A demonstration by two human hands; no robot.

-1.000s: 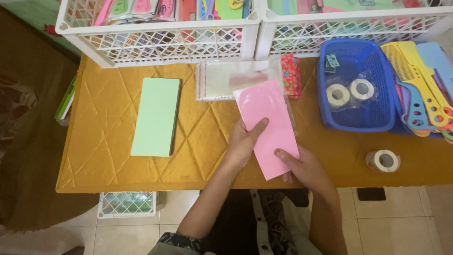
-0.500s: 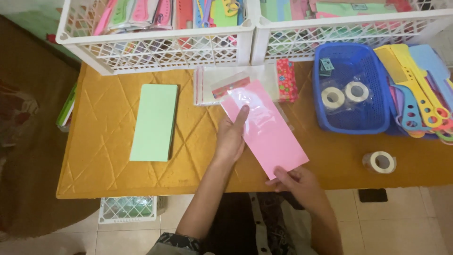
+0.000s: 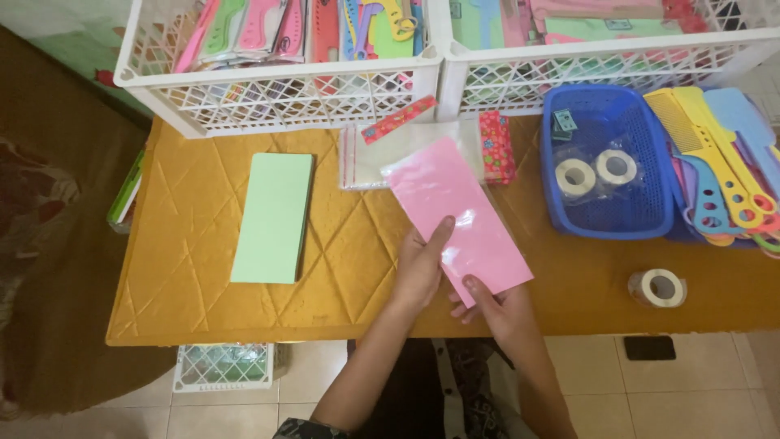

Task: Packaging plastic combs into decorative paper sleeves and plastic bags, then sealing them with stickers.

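Head view. Pink packet (image 3: 457, 218): glossy, tilted, over the yellow table (image 3: 203, 317), just in front of the clear bags (image 3: 390, 154). Left hand (image 3: 420, 272): fingers closed on the packet's left edge, thumb on top. Right hand (image 3: 497, 311): pinching the near corner. Green card (image 3: 274, 217): flat, well left. Blue basket (image 3: 609, 167): right, holding tape rolls (image 3: 597, 171).

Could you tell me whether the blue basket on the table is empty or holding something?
Holding something: the blue basket contains two white tape rolls and a small green item.
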